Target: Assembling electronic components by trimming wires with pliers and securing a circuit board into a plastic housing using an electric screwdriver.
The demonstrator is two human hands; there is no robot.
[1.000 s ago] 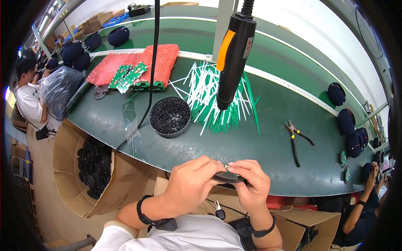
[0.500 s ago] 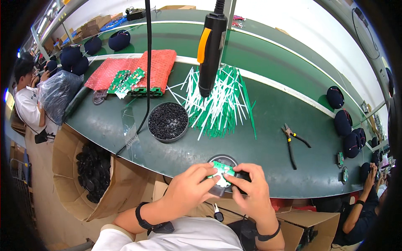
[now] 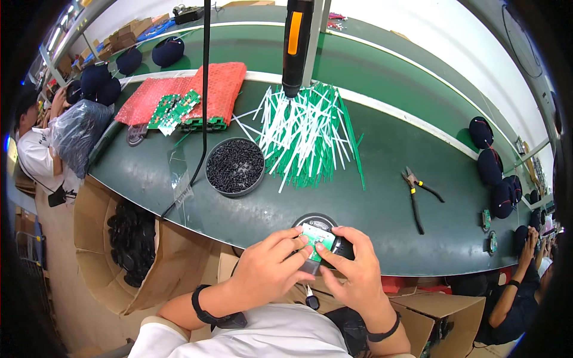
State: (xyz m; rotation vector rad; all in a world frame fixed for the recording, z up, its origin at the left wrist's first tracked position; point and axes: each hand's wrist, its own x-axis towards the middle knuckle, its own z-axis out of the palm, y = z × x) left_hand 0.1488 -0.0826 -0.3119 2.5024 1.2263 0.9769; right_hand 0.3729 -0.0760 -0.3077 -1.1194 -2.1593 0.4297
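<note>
A small green circuit board [image 3: 317, 236] sits in or on a dark translucent plastic housing [image 3: 310, 267] near the table's front edge. My left hand [image 3: 268, 262] grips its left side, fingertips pressed on the board. From the other side my right hand [image 3: 357, 265] grips it, thumb lying on the board's face. Under and behind them is a round black holder [image 3: 318, 219], partly hidden by my hands. How the board seats in the housing cannot be made out. Above the table hangs a black powered screwdriver [image 3: 295, 56] with an orange lever.
Beyond my hands stand a round tin of small black parts [image 3: 235, 167] and a pile of white and green strips [image 3: 307, 137]. Red bubble wrap [image 3: 224, 89] with circuit boards lies left, pliers [image 3: 415, 194] right. A carton of black parts [image 3: 110, 238] stands below. Co-workers sit at both sides.
The circuit board has turned slightly between my fingers, and both hands keep their grip. The hanging screwdriver appears higher in view, its orange lever now facing me.
</note>
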